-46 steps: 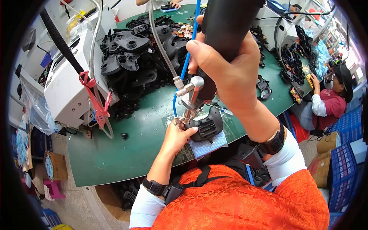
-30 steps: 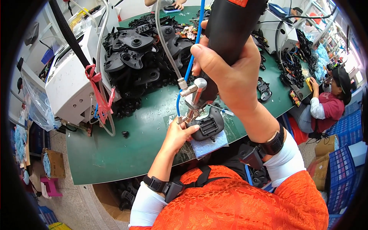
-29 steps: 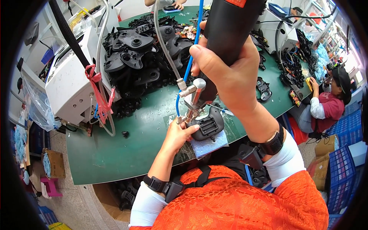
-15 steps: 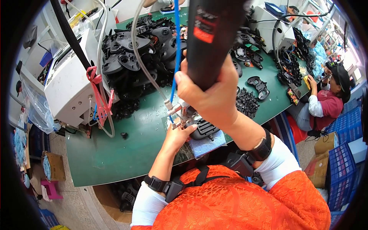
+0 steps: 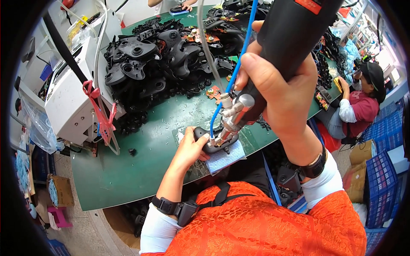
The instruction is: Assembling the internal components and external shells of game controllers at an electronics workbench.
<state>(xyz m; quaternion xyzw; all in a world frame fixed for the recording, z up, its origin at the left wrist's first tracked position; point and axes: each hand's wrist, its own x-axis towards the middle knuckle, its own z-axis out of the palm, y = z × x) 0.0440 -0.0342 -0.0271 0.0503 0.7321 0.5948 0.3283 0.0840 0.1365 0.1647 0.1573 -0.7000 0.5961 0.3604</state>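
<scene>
The left hand [image 5: 186, 148] is clamped on the left end of a black game controller [image 5: 210, 149], thumb along the near side and fingers around the far side. The controller reaches rightward out of that grip; its long axis seems to run across the worker's front, rising slightly to the right, though metal parts cover some of it. The left hand is clearly the nearer one, touching the controller.

The right hand [image 5: 282, 91] is wrapped around a black handheld power screwdriver [image 5: 294, 45], above and to the right of the left grip and well apart from the controller. From the right hand the screwdriver slants down-left, so its metal nozzle [image 5: 224, 134] ends over the controller, just right of the left thumb; whether the tip touches the casing cannot be told. A blue tube [image 5: 247, 49] runs down to the nozzle beside the right thumb.

Under and nearer than the controller lies a blue cloth [image 5: 226, 160]; beyond the left grip rises a pile of black controller shells [image 5: 139, 49].

Half a second ago the screwdriver stood more upright and its nozzle sat close against the left fingertips; now its handle leans away to the right and the nozzle has shifted rightward from those fingers.
</scene>
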